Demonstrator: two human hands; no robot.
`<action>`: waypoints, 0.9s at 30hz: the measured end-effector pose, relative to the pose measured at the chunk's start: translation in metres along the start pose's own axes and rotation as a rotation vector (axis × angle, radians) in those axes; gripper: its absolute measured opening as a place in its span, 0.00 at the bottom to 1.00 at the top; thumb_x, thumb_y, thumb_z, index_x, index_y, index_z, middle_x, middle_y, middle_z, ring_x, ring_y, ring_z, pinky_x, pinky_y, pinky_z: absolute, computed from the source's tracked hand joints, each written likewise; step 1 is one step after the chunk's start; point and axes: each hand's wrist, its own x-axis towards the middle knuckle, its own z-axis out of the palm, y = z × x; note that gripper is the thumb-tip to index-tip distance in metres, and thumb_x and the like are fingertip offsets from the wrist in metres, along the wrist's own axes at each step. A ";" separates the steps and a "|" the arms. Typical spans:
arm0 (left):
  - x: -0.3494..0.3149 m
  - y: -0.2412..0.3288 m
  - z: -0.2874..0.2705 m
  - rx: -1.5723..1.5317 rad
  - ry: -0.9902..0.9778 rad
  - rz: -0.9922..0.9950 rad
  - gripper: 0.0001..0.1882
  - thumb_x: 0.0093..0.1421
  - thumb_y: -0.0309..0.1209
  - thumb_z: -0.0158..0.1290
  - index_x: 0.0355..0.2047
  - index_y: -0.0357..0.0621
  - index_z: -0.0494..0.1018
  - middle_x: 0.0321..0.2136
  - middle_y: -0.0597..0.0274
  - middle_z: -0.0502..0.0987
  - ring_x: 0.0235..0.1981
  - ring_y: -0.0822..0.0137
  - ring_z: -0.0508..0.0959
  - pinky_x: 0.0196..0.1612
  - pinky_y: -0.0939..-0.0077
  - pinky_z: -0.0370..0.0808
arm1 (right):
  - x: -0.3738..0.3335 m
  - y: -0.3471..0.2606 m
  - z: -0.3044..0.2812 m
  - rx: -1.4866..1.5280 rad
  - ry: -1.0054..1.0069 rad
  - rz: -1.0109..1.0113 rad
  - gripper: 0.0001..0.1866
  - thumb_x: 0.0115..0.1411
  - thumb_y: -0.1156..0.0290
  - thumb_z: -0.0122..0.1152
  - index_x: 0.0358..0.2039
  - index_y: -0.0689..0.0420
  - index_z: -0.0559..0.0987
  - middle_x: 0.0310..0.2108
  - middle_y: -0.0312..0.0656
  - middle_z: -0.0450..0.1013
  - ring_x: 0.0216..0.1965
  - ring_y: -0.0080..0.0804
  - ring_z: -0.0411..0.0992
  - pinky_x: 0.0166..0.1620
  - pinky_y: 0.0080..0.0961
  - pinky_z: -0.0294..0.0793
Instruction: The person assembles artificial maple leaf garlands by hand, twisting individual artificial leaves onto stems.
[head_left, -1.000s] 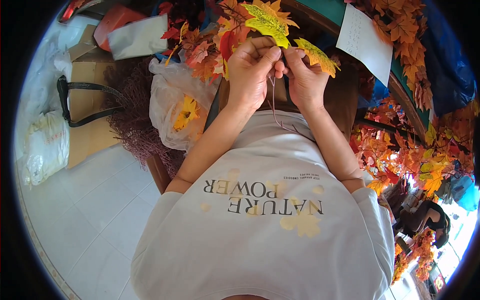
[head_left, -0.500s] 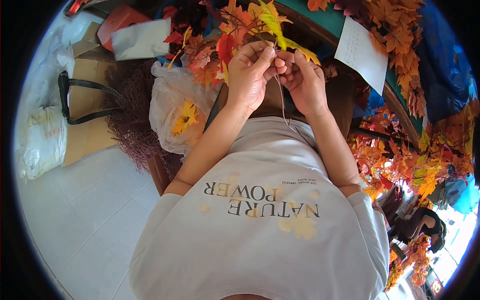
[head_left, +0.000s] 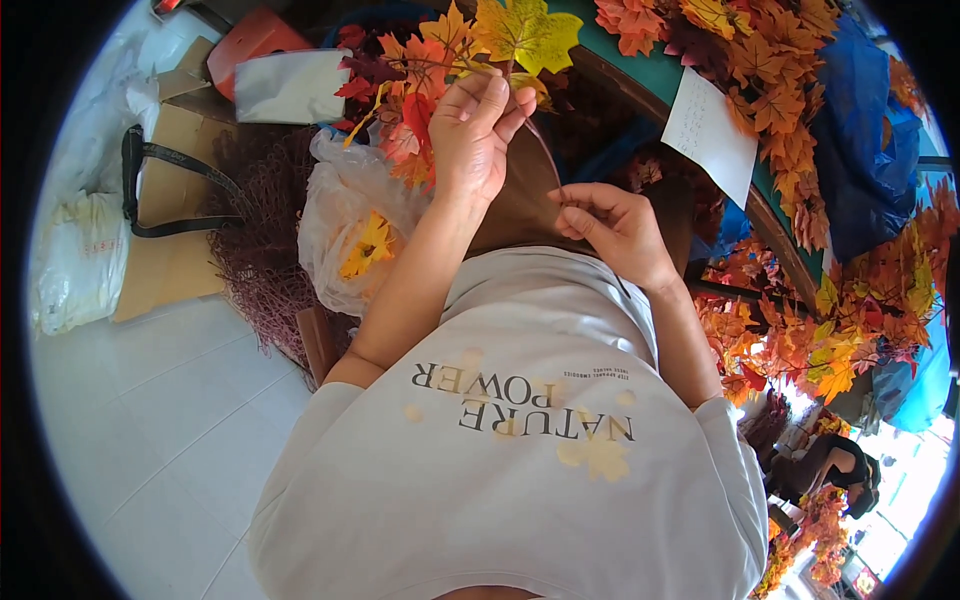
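Note:
My left hand (head_left: 472, 140) is closed in a pinch at the upper middle, around the stem of an artificial maple-leaf branch. A yellow-green leaf (head_left: 532, 36) stands up just above these fingers, and orange and red leaves (head_left: 422, 66) spread beside them. From there a thin brown stem (head_left: 546, 158) runs down to the right. My right hand (head_left: 618, 228) pinches it lower down, between thumb and fingers, above my lap. Part of the stem's tail shows below the right hand, near my grey shirt.
A clear plastic bag (head_left: 345, 190) with a yellow flower-like piece lies left of my arm, beside a bundle of purplish-brown twigs (head_left: 262, 230). Cardboard (head_left: 175, 255) lies farther left. On the right, a green table (head_left: 640, 78) bears a white paper (head_left: 712, 135) and artificial leaves (head_left: 775, 70).
My right hand has moved down and to the right, away from my left hand, along the stem. The left hand has shifted slightly left, and the yellow-green leaf now faces up flat.

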 end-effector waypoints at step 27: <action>-0.021 -0.014 0.017 -0.239 -0.334 -0.133 0.06 0.61 0.32 0.50 0.35 0.45 0.66 0.26 0.65 0.70 0.27 0.71 0.74 0.49 0.63 0.72 | 0.027 -0.035 -0.031 0.081 -0.177 -0.183 0.16 0.62 0.70 0.53 0.47 0.68 0.72 0.41 0.44 0.74 0.41 0.27 0.73 0.47 0.22 0.70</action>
